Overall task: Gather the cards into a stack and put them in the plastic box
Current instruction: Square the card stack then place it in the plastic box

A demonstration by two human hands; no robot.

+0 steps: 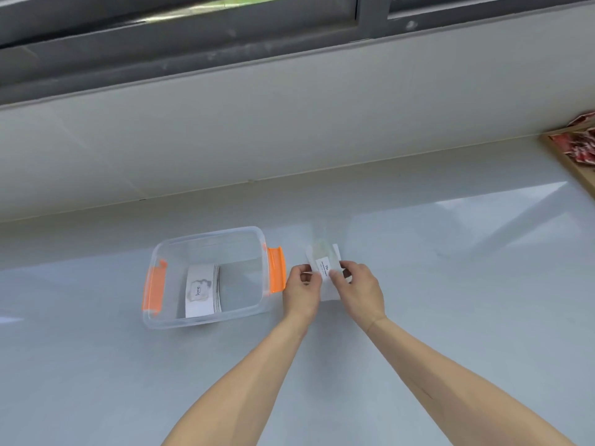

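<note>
Loose cards [323, 268], centre of frame, just right of the plastic box: a small fanned handful, not yet squared. I count maybe three or four overlapping, one with printed text facing up; the exact number I cannot tell. They sit low over the table [418, 300], and whether the bottom edge touches the surface is hidden by my fingers.

Left hand [302, 292] pinches the left edge of the handful, thumb on top. Right hand [360, 289] grips the right side, fingers curled over the face of the top card. Both closed on the cards, pressing them toward each other.

Plastic box [161, 252], left of centre: clear, open, no lid in view, orange latches [277, 268] on both short ends. Inside, a neat stack of cards [201, 292] already lies flat on the box floor, the top one reading "love". The right latch is just beside my left hand.

Progress, as I judge it: well along. Most cards seem boxed, and I see no others loose on the table. What is left is aligning this last handful into a tidy pile and setting it in the box, on or beside the stack there.

Outward: pale glossy table with window glare at right, a wall ledge and dark window frame [193, 43] across the top. A wooden tray [566, 162] with red packets shows at the right edge, well apart from the work.
</note>
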